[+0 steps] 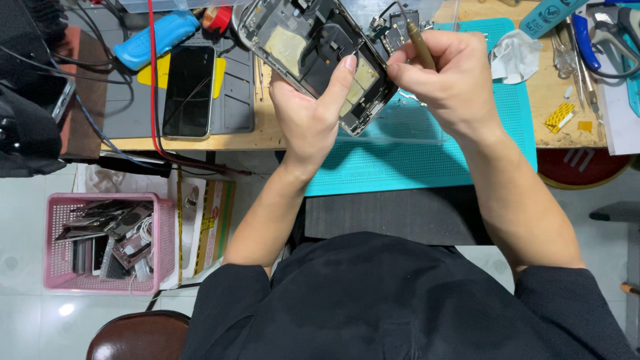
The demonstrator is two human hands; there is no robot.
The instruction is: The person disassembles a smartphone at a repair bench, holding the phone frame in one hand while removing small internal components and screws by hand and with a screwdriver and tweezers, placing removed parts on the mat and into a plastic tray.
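Above the tabletop (267, 139) edge, one opened phone frame (313, 53) is gripped in the left hand (308, 110), and one brass-tipped tool (419, 41) is pinched in the right hand (448, 80). One intact phone (189, 90) lies apart at the left; bare teal mat (427, 160) is left below both hands.

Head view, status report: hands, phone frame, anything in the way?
Left hand grips opened phone frame above teal mat. Right hand pinches thin brass-coloured tool at frame's edge. Nothing obstructing.

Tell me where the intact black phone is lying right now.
In the head view, the black phone lies screen-up on the grey mat at upper left, beside the left hand and below the blue tool.
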